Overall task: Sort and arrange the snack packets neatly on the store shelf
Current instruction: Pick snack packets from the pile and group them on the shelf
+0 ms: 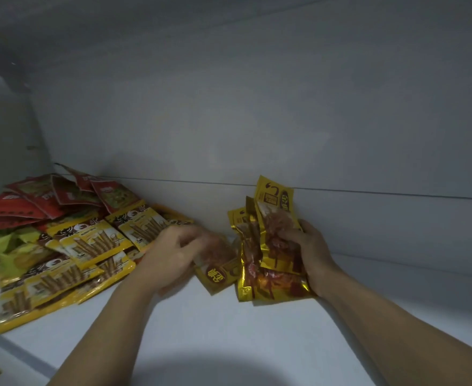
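Note:
My right hand (310, 253) grips a bunch of gold packets (268, 246) with reddish meat pictures, held upright against the shelf floor near the back wall. My left hand (170, 254), blurred, pinches one more gold packet (219, 271) that lies flat just left of the bunch. Left of that hand a loose pile of yellow wafer-stick packets (89, 243) spreads over the white shelf (215, 324).
Red packets (48, 199) lie heaped at the far left against the back wall, with green packets (9, 243) in front of them. The shelf's back wall (257, 135) and the underside of the shelf above close in the space.

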Demonstrator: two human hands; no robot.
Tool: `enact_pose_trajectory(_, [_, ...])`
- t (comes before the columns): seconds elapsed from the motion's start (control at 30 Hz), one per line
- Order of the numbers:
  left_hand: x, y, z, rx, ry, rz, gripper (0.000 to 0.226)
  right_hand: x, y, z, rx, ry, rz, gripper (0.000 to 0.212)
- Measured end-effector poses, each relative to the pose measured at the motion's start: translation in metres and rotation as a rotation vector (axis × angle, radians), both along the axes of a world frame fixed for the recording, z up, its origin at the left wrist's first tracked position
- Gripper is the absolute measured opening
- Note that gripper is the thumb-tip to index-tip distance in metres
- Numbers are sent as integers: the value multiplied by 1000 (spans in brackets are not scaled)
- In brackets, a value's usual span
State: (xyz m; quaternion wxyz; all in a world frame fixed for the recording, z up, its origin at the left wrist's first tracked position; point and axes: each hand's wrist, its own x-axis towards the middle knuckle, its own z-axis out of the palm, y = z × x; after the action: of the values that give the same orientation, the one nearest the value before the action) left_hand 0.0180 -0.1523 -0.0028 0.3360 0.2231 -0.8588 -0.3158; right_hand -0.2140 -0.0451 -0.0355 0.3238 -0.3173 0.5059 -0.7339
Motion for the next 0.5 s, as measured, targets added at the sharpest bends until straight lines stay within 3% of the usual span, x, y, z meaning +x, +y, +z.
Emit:
enact_pose_trajectory(0.07, [1, -6, -1, -152, -71, 184, 35, -4, -1, -4, 13, 37, -46, 23])
enact_pose_trajectory(0.2, [4, -16, -11, -317, -431, 127, 67, -6, -5, -8, 25, 90, -64, 21])
enact_pose_trajectory(0.33, [-4, -19, -19, -361, -634, 135, 57, -6, -6, -7, -1, 39, -45, 22])
enact_pose_trajectory(0.5, [-20, -13, -25, -593, -773, 267, 58, -6, -3, -1, -43, -56, -9, 23])
